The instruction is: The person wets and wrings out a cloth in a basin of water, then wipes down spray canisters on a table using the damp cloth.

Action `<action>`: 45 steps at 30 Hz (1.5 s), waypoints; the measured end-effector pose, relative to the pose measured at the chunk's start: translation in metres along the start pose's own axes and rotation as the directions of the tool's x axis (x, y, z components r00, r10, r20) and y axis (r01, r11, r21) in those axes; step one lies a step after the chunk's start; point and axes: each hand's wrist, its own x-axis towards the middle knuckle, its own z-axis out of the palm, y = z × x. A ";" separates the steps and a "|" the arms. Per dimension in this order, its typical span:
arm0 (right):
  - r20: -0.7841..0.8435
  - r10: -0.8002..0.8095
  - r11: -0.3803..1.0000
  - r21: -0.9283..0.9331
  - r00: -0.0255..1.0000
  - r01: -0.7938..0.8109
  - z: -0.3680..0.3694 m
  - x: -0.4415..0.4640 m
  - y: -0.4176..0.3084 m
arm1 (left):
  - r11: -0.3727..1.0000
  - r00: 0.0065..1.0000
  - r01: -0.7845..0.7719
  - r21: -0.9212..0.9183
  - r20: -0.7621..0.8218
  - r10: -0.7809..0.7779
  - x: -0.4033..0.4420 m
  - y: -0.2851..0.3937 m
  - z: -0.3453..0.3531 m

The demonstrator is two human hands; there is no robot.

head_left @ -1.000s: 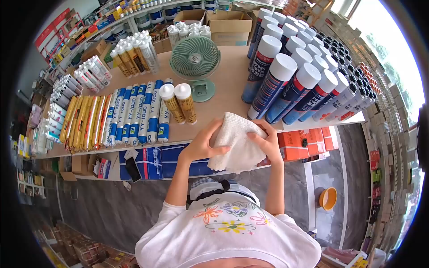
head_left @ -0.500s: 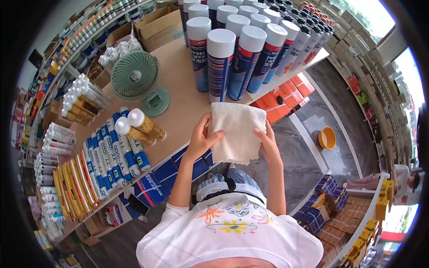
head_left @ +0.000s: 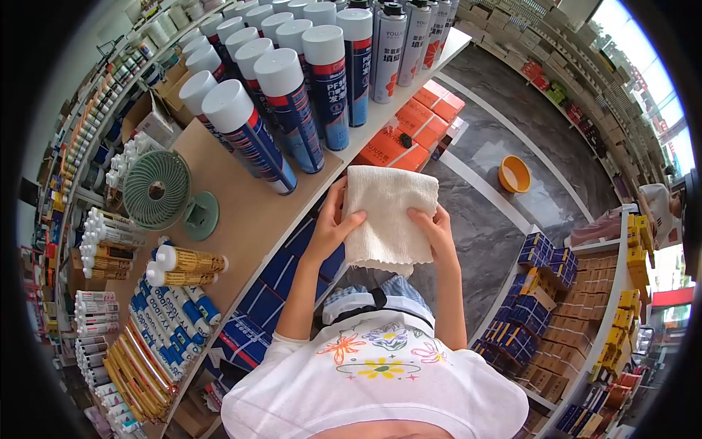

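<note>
A folded cream cloth (head_left: 390, 216) with a ribbed weave and a ragged lower edge is stretched between my two hands in front of my body. My left hand (head_left: 338, 223) grips its left side, thumb on top and fingers behind. On the right side my right hand (head_left: 434, 228) pinches it the same way. Beyond the cloth, several white-capped spray cans (head_left: 248, 132) stand on the wooden tabletop (head_left: 245, 219), the closest ones up and left of my left hand.
A green fan (head_left: 157, 192) and rows of sealant tubes (head_left: 172, 314) occupy the table's left part. Orange boxes (head_left: 417, 124) are stacked beside the table. A yellow basin (head_left: 514, 174) sits on the grey floor. Shelving with blue boxes (head_left: 521, 307) stands at right.
My view has turned right, so the cans, fan and tubes appear further left. Both hands still hold the cloth in front of me, and it looks slightly flatter.
</note>
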 end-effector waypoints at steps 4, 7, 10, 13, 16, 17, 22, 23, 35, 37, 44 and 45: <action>-0.059 -0.028 0.999 -0.025 0.998 0.027 -0.047 0.024 -0.012 | 0.997 0.998 0.001 0.071 0.060 -0.006 0.041 -0.017 0.037; -0.096 -0.053 0.998 -0.026 0.994 0.051 -0.087 0.037 -0.027 | 0.997 0.997 0.015 0.077 0.072 -0.021 0.070 -0.032 0.074; -0.135 -0.062 0.998 -0.033 0.989 0.058 -0.127 0.049 -0.046 | 0.999 0.995 0.014 0.044 0.099 -0.018 0.101 -0.047 0.114; -0.204 -0.100 0.994 -0.065 0.974 0.089 -0.162 0.060 -0.063 | 1.000 0.994 0.010 0.020 0.109 -0.012 0.130 -0.061 0.150; -0.262 -0.103 0.994 -0.045 0.960 0.095 -0.196 0.073 -0.082 | 0.999 0.989 0.042 0.034 0.144 -0.047 0.155 -0.070 0.182; -0.269 -0.089 0.996 -0.039 0.959 0.082 -0.209 0.078 -0.085 | 0.996 0.979 0.031 0.083 0.198 -0.047 0.166 -0.074 0.190; -0.382 -0.068 0.998 -0.022 0.921 0.065 -0.263 0.117 -0.101 | 0.983 0.938 0.046 0.180 0.329 -0.104 0.225 -0.094 0.227; -0.402 -0.067 0.998 -0.011 0.913 0.068 -0.273 0.127 -0.103 | 0.982 0.935 0.048 0.182 0.337 -0.108 0.240 -0.104 0.232; -0.482 -0.171 0.979 -0.179 0.859 0.094 -0.389 0.289 -0.171 | 0.984 0.944 0.073 0.164 0.307 -0.121 0.461 -0.151 0.315; -0.526 -0.212 0.970 -0.215 0.824 0.112 -0.412 0.310 -0.182 | 0.988 0.925 0.109 0.110 0.353 -0.141 0.496 -0.160 0.334; -0.713 -0.211 0.977 -0.143 0.668 0.156 -0.493 0.341 -0.199 | 0.975 0.830 0.127 0.181 0.519 -0.204 0.595 -0.190 0.418; -0.735 -0.217 0.976 -0.184 0.643 0.118 -0.509 0.346 -0.200 | 0.972 0.817 0.126 0.198 0.535 -0.215 0.607 -0.199 0.432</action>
